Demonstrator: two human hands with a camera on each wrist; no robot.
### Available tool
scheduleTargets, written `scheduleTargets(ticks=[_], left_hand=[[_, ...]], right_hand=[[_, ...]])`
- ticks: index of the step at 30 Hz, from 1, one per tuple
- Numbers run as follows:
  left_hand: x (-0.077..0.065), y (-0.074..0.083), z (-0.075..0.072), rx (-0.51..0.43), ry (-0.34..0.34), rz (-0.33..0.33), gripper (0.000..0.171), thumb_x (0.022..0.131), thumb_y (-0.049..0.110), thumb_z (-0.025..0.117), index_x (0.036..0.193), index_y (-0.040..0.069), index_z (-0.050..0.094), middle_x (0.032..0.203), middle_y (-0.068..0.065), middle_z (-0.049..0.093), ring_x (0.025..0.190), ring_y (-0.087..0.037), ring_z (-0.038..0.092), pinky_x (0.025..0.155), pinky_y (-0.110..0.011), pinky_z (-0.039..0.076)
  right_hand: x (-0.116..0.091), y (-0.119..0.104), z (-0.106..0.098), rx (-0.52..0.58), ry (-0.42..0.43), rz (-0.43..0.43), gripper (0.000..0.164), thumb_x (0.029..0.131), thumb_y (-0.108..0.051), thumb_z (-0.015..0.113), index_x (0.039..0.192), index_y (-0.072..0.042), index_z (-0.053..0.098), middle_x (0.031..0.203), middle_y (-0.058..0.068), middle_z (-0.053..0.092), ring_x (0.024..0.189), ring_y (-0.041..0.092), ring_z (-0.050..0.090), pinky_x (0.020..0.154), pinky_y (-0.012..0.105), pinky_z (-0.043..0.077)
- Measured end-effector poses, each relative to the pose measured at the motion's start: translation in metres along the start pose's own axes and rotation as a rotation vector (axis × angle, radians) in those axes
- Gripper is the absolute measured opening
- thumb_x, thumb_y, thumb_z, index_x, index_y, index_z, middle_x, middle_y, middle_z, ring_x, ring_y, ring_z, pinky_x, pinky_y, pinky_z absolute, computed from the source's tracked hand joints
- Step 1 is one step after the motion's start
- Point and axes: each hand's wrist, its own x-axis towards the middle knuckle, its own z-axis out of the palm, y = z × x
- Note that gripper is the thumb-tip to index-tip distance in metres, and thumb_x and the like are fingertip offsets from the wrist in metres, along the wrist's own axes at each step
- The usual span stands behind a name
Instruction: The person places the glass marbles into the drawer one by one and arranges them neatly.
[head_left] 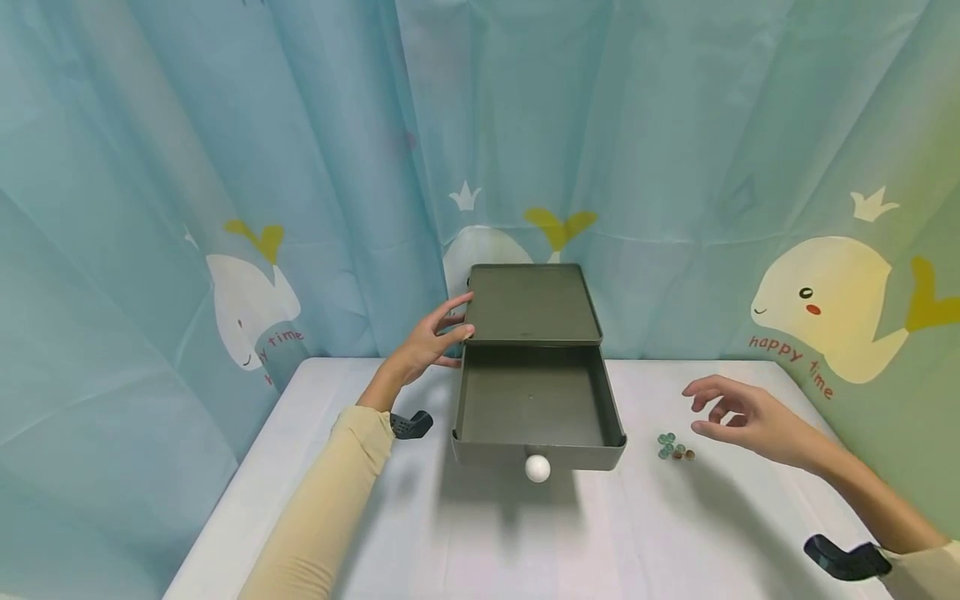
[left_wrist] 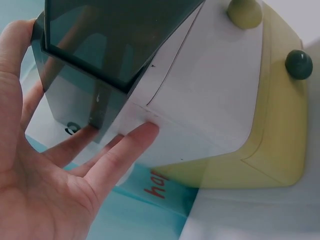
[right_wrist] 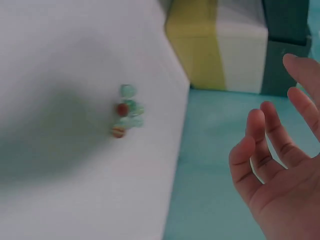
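Note:
A small stacked drawer chest with a dark green top section [head_left: 532, 302] stands at the back of the table. Its top drawer [head_left: 531, 400] is pulled out toward me, bare inside, with a white round knob [head_left: 537, 468] on the front. My left hand [head_left: 416, 350] rests against the chest's left side, fingers spread; in the left wrist view a fingertip lies on the white section [left_wrist: 215, 85]. Over the table's right side hovers my right hand [head_left: 757, 421], fingers loosely bent and holding nothing. Several green and brown glass marbles [head_left: 678, 455] lie in a cluster left of it.
Below the white section sits a yellow one [left_wrist: 282, 130] with a dark green knob [left_wrist: 299, 64]. A white cloth covers the table [head_left: 300, 492]. Behind it hangs a blue-green curtain [head_left: 660, 167] printed with whales. Each wrist wears a black band [head_left: 411, 425].

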Motion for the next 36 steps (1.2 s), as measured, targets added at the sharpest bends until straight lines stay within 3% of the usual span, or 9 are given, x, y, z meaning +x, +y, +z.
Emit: scheduleTargets(ticks=[14,19,23,36], left_hand=[[-0.002,0.001,0.001,-0.002,0.000,0.003,0.065,0.102,0.029,0.064,0.159,0.039,0.037,0.164,-0.013,0.029,0.147,-0.032,0.037,0.093,-0.057,0.056],[-0.002,0.001,0.001,0.001,0.003,0.004,0.064,0.101,0.030,0.064,0.159,0.040,0.037,0.164,-0.013,0.029,0.146,-0.033,0.038,0.092,-0.056,0.056],[-0.001,0.000,0.001,0.002,0.005,0.001,0.064,0.102,0.030,0.064,0.159,0.040,0.037,0.164,-0.012,0.029,0.147,-0.032,0.037,0.092,-0.055,0.056],[-0.001,0.000,0.001,0.013,0.007,0.007,0.063,0.102,0.031,0.064,0.158,0.041,0.038,0.163,-0.012,0.029,0.148,-0.031,0.036,0.092,-0.055,0.056]], right_hand=[[-0.021,0.049,0.028,0.045,-0.003,0.058,0.037,0.089,-0.003,0.078,0.121,-0.017,0.065,0.095,0.006,0.066,0.074,0.012,0.067,0.062,0.028,0.052],[-0.026,0.064,0.033,0.078,-0.020,0.099,0.036,0.090,-0.003,0.078,0.122,-0.008,0.063,0.092,0.006,0.065,0.072,0.017,0.068,0.064,0.027,0.050],[-0.029,0.072,0.037,0.091,-0.031,0.138,0.035,0.090,-0.004,0.078,0.122,-0.003,0.062,0.091,0.005,0.065,0.072,0.014,0.067,0.062,0.026,0.048],[-0.028,0.087,0.048,0.085,-0.058,0.112,0.029,0.088,0.000,0.078,0.114,-0.002,0.065,0.084,-0.001,0.064,0.066,0.007,0.059,0.058,0.024,0.045]])
